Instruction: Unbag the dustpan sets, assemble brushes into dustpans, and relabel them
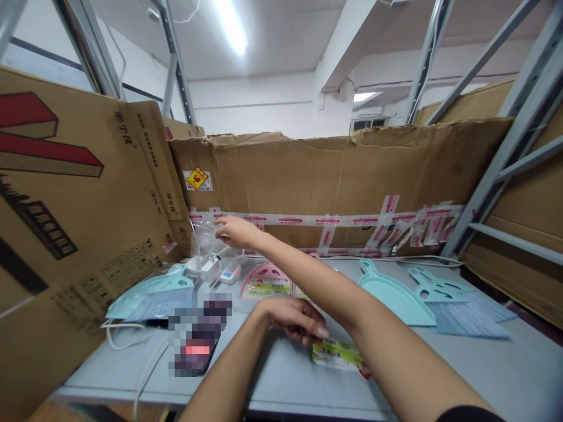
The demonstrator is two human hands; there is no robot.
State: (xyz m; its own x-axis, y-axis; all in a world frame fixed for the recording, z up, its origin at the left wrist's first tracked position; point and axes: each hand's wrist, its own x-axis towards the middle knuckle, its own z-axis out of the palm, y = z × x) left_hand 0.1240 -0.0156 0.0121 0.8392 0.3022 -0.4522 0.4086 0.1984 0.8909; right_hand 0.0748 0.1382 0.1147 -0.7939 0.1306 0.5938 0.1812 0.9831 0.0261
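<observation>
Right hand (237,230) – fingers extended, unclamped, at a clear plastic bag (204,239) near the worktop's (505,363) back-left corner. Left hand (294,319) – fingers curled together, grip unclear, just over a green-labelled card (336,354) near the front edge. Teal dustpan (396,296), hand brush (461,310) towards right edge.

And it's a bright scene, a fluorescent ceiling tube (231,26) blazing white with glare around it! Only a soft shadow falls under the left hand (294,319) on the grey surface (505,375), wide-angle distortion bows the steel shelf uprights (519,135), and a pixelated patch (197,334) blurs out the left of centre!
</observation>
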